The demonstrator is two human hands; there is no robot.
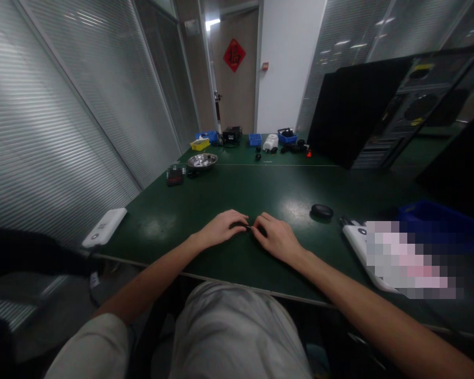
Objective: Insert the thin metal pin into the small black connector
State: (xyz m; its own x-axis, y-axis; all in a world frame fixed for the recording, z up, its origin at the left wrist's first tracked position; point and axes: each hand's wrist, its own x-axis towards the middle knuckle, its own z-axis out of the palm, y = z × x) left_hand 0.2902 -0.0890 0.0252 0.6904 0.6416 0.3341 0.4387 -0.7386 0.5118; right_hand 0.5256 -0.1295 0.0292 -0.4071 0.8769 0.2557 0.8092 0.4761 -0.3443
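Note:
My left hand [222,227] and my right hand [279,238] rest low over the green table, fingertips almost meeting. Between them is a tiny thin dark piece [248,227], too small to name, with a lighter end toward the right. The left thumb and forefinger pinch toward its left side. On the other side, the right thumb and forefinger curl together at its lighter end. To the right of my right hand lies a black, rounded object [322,211] like a computer mouse or small case.
A white power bank-like box [105,227] sits at the left edge. At right are another white device [363,258], partly blurred out, a blue bin [446,226] and a computer case [379,105]. Farther back stand a metal bowl [202,161], a yellow tray [200,145] and a small blue basket [255,140].

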